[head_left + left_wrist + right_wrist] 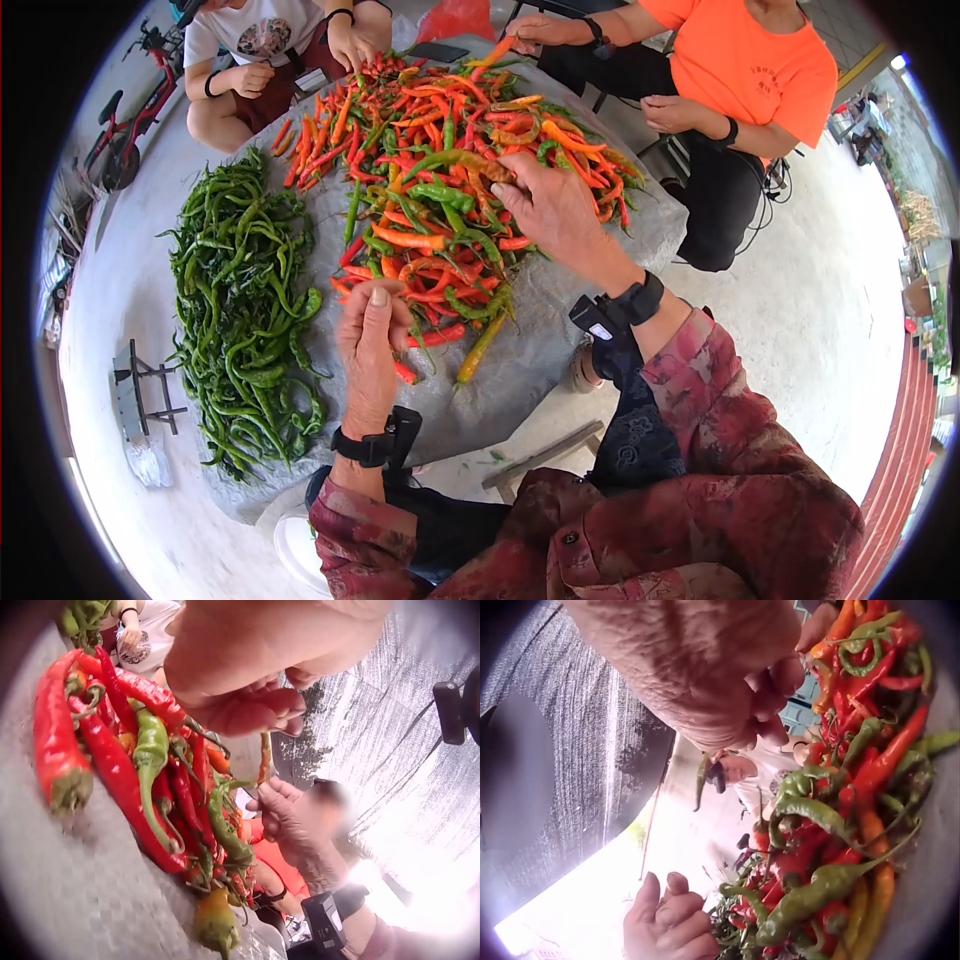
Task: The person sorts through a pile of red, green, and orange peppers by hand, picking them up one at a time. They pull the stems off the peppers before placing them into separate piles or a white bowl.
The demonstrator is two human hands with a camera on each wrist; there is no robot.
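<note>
In the head view my right hand [562, 215] pinches a long curved chili pepper [478, 162], green turning brown, between thumb and fingers above the pile. From the left wrist view, this same pepper [265, 759] points up out of the right fingers. Over the near left edge of the red pile is my left hand [368, 335], thumb up and fingers loosely curled. The right wrist view shows that left hand [673, 922] with nothing visible in its grasp. Beneath both hands spreads a heap of mixed red, orange and green chili peppers [425, 270].
A heap of green chili peppers [245, 320] lies left on the grey sheet [460, 400]. Across the table sit a person in a white shirt [265, 35] and one in an orange shirt [745, 70], who holds an orange pepper [493, 52]. A small stool [145, 385] stands left.
</note>
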